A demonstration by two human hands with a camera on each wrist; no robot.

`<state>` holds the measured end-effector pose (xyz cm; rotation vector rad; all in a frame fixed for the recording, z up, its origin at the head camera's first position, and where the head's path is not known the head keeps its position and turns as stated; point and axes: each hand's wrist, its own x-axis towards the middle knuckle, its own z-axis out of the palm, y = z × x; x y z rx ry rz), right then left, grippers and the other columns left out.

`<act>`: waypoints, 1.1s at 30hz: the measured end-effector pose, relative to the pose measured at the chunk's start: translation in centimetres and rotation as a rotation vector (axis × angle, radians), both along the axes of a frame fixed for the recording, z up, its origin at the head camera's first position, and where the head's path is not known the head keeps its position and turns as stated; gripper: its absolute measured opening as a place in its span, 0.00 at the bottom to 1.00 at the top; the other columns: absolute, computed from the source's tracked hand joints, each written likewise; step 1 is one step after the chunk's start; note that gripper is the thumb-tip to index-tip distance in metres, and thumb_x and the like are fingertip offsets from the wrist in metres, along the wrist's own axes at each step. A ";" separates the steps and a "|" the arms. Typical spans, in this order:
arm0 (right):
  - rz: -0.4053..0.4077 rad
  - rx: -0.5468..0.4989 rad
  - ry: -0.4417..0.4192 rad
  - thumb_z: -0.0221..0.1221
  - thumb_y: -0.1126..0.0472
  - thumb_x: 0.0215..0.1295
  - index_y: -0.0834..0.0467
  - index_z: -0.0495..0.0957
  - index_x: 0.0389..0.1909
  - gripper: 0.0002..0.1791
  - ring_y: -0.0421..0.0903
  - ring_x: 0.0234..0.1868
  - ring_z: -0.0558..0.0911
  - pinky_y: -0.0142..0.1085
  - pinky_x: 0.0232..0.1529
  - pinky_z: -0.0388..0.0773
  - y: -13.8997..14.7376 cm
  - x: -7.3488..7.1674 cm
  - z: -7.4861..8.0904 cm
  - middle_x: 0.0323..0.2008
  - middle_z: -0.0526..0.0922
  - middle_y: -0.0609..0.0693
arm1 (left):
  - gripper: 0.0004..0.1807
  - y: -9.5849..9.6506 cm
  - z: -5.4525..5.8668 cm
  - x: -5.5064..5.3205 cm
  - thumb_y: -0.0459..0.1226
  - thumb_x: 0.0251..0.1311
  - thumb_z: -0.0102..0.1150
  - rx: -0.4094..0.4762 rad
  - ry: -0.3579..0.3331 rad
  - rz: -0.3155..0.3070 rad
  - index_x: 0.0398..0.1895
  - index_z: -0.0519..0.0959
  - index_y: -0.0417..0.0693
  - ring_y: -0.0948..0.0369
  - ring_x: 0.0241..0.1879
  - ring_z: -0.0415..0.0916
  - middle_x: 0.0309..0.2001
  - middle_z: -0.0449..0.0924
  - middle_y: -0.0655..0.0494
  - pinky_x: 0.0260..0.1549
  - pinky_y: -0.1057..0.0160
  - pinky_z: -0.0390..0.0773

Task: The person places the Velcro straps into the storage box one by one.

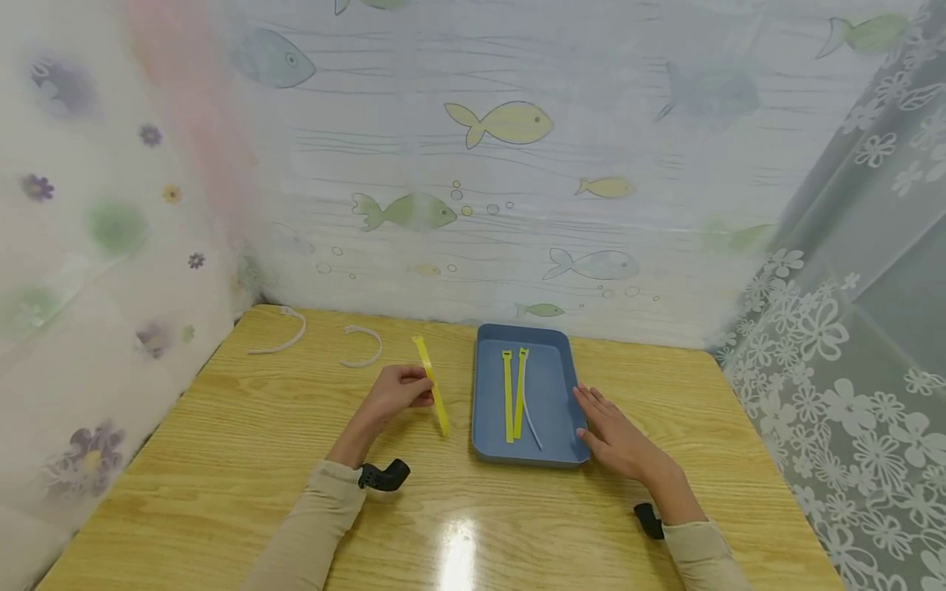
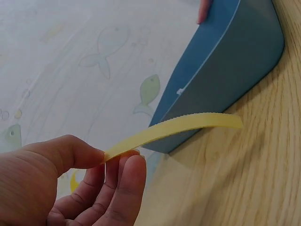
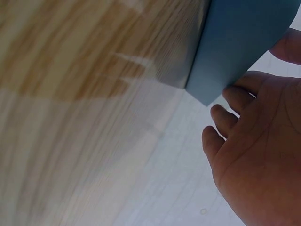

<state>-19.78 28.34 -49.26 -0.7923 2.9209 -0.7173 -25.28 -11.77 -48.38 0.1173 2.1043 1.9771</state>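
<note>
Stretching over the wood-grain table [image 1: 222,447] from the near side, two beige sleeves [image 1: 314,521] carry a black wrist device [image 1: 386,474] on each arm. Beyond them, the left hand [image 1: 390,396] pinches a yellow strap [image 1: 440,410] between thumb and fingers; the strap hangs clear of the table, just left of a blue tray [image 1: 556,394], and bends gently in the left wrist view. The right hand [image 1: 617,435] grasps nothing: its fingers lie extended against the tray's right side, touching the rim. Inside the tray, left of its middle, two more yellow straps [image 1: 508,402] lie side by side, heads toward the far end, with a thin white tie [image 1: 528,410] running beside the right one. Farther off, at the table's far left, lie two curved white ties [image 1: 380,341], apart from each other. Behind everything hangs a fish-patterned curtain [image 1: 510,123].
</note>
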 end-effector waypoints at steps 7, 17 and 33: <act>0.002 -0.004 0.000 0.51 0.60 0.79 0.71 0.51 0.77 0.35 0.71 0.78 0.50 0.66 0.75 0.49 0.0 -0.1 0.0 0.78 0.51 0.68 | 0.15 0.8 1.0 0.4 0.30 0.73 0.55 -0.020 0.042 -0.014 0.55 0.74 0.25 0.60 0.35 0.84 0.46 0.82 0.39 0.49 0.48 0.86; -0.001 -0.001 -0.002 0.51 0.61 0.78 0.71 0.51 0.78 0.35 0.71 0.78 0.49 0.66 0.75 0.49 0.0 -0.1 0.0 0.78 0.51 0.68 | 0.14 1.6 2.6 0.9 0.30 0.74 0.55 -0.020 0.052 -0.036 0.55 0.74 0.27 0.58 0.36 0.82 0.46 0.81 0.37 0.52 0.42 0.83; -0.003 0.003 -0.009 0.51 0.61 0.78 0.72 0.51 0.77 0.35 0.71 0.78 0.50 0.66 0.75 0.49 0.0 0.1 0.2 0.78 0.51 0.68 | 0.17 3.0 3.5 1.4 0.29 0.72 0.57 -0.004 0.063 -0.056 0.59 0.73 0.28 0.60 0.35 0.81 0.46 0.80 0.41 0.45 0.48 0.87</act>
